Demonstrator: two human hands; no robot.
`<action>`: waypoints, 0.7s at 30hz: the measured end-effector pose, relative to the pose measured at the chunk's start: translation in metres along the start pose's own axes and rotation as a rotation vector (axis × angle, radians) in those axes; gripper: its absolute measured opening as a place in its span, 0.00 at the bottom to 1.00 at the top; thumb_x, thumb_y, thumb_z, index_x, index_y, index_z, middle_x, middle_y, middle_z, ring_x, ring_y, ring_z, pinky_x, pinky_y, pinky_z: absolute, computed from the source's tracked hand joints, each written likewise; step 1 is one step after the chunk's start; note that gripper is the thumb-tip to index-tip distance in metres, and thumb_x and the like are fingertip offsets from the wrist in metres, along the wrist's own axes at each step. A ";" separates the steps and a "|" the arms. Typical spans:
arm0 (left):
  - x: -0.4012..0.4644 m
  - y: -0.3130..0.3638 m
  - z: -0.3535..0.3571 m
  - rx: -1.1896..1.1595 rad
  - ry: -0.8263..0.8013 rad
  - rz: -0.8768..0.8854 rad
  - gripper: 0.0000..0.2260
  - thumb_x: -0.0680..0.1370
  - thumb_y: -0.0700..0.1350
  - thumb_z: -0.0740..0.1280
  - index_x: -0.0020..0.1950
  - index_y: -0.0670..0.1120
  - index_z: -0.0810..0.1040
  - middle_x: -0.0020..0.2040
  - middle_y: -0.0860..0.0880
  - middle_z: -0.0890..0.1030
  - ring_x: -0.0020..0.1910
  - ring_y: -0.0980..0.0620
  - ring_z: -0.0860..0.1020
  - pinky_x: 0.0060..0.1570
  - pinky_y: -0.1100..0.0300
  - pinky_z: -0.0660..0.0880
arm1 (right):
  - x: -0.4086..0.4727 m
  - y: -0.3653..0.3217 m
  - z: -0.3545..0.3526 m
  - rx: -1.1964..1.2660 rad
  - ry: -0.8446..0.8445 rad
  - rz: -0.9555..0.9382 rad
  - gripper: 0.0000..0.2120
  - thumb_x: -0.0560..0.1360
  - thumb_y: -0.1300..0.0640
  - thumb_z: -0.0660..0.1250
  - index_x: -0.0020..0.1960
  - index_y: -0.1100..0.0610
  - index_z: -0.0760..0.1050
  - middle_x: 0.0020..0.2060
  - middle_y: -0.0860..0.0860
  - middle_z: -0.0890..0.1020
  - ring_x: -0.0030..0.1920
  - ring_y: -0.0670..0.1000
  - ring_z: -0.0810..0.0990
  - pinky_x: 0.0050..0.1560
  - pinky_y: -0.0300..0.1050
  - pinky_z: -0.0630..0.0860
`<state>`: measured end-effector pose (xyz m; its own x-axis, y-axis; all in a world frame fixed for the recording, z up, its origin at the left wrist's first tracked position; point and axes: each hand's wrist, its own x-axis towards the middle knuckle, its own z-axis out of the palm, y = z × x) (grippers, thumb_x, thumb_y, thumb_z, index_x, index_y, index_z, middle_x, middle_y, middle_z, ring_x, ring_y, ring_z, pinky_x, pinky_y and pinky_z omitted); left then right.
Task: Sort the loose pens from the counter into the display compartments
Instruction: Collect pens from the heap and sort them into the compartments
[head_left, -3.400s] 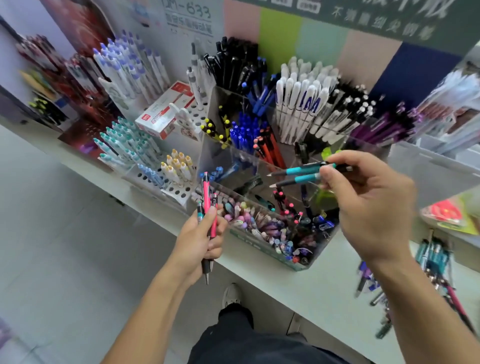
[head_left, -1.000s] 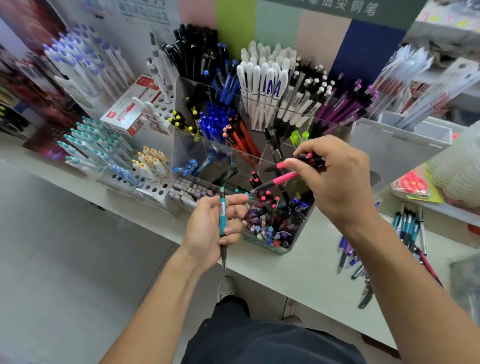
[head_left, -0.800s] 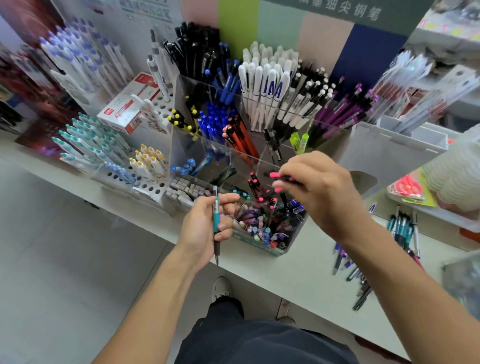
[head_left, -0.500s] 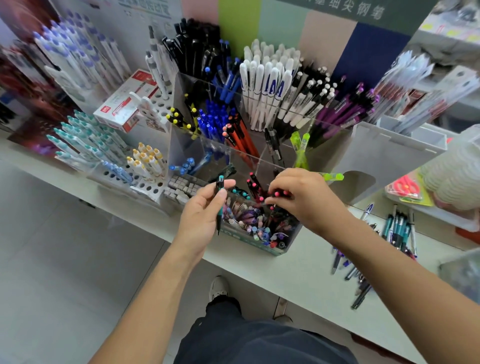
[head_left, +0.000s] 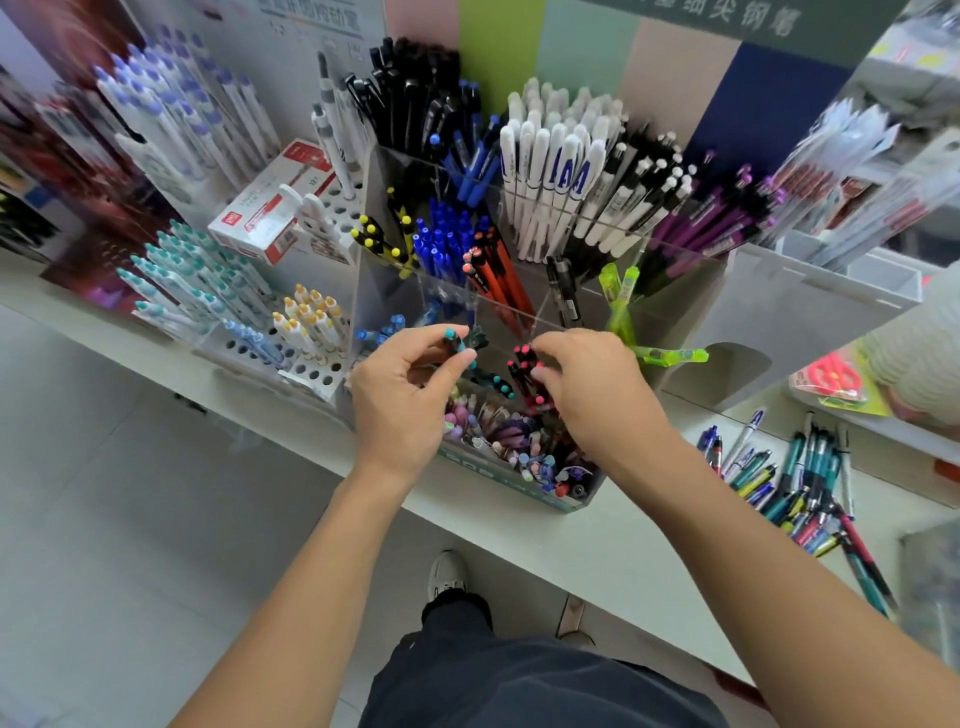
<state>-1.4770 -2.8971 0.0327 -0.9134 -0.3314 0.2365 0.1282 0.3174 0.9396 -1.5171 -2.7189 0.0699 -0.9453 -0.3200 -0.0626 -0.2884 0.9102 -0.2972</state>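
- Writing: a green banner (head_left: 748, 15) along the top edge carries pale Chinese characters, blurred; a white placard (head_left: 311, 15) at upper centre-left has grey print too soft to read. The red-and-white carton (head_left: 272, 208) at centre-left bears a small red logo, a barcode and fine lines of illegible text. The white-capped pens (head_left: 550, 166) at upper centre show a bold blue "A"-like mark on each barrel.
- Materials: the clear acrylic display organiser (head_left: 467, 291) is cut into square, thin-walled compartments, each packed with upright plastic pens sorted by colour: black, blue, orange-red, yellow-tipped, purple. A white perforated pen rack (head_left: 311, 364) sits left of it, with round holes.
- The left hand (head_left: 400, 400), at frame centre, pinches a teal-capped pen (head_left: 454, 338) between thumb and forefinger, its top just above a front compartment of the organiser.
- The right hand (head_left: 587, 389), just right of it, has fingers curled onto the pink-capped pens (head_left: 524, 358) standing in the neighbouring compartment; whether it grips or only touches them cannot be told.
- The loose pens (head_left: 795, 483), teal, blue, pink and yellow, lie heaped on the pale smooth surface (head_left: 623, 545) at lower right.
- A lime-green highlighter (head_left: 670, 356) lies tilted across the organiser's rim beside the right hand.
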 end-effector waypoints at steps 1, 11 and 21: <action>0.000 0.001 0.001 -0.011 0.009 -0.005 0.09 0.75 0.37 0.75 0.54 0.45 0.86 0.45 0.51 0.85 0.44 0.52 0.84 0.48 0.60 0.81 | 0.001 0.001 0.001 -0.006 0.013 0.001 0.07 0.81 0.60 0.64 0.55 0.61 0.80 0.47 0.57 0.83 0.48 0.58 0.80 0.51 0.54 0.78; 0.014 -0.022 0.020 0.385 -0.192 0.251 0.10 0.74 0.36 0.75 0.55 0.43 0.86 0.49 0.47 0.87 0.46 0.53 0.84 0.48 0.54 0.82 | -0.015 0.005 -0.010 0.066 0.127 -0.022 0.08 0.79 0.52 0.69 0.51 0.56 0.82 0.44 0.51 0.83 0.46 0.55 0.80 0.47 0.52 0.78; 0.000 -0.029 0.034 0.609 -0.255 0.373 0.08 0.78 0.40 0.71 0.57 0.43 0.84 0.49 0.48 0.80 0.46 0.46 0.77 0.40 0.48 0.78 | -0.028 0.010 0.006 -0.076 0.013 -0.166 0.31 0.81 0.59 0.65 0.80 0.48 0.59 0.78 0.43 0.63 0.58 0.55 0.73 0.53 0.50 0.79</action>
<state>-1.4937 -2.8762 -0.0032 -0.9220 0.0860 0.3776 0.2772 0.8274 0.4884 -1.4930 -2.7026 0.0626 -0.8856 -0.4644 -0.0063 -0.4507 0.8627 -0.2294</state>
